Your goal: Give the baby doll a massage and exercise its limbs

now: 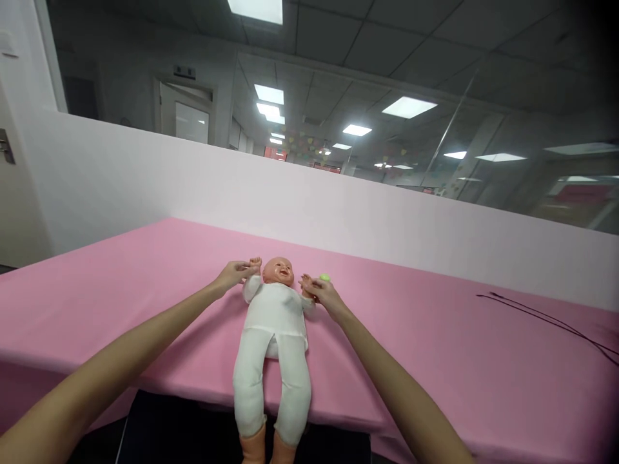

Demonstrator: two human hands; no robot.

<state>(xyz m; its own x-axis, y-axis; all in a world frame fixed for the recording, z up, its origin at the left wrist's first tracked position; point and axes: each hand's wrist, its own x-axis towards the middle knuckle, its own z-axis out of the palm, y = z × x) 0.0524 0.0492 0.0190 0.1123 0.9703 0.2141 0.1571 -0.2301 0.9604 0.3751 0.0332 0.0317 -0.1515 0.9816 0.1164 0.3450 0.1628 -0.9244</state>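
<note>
A baby doll in a white suit lies on its back on the pink-covered table, head away from me, legs hanging over the near edge. My left hand is closed on the doll's raised hand at the left of its head. My right hand is closed round the doll's other hand at the right of its head. A small green object shows just beyond my right fingers; I cannot tell whether the hand touches it.
A thin dark cable lies on the pink cloth at the far right. A low white partition wall runs behind the table, with glass and a lit office beyond. The table's near edge drops to a dark floor.
</note>
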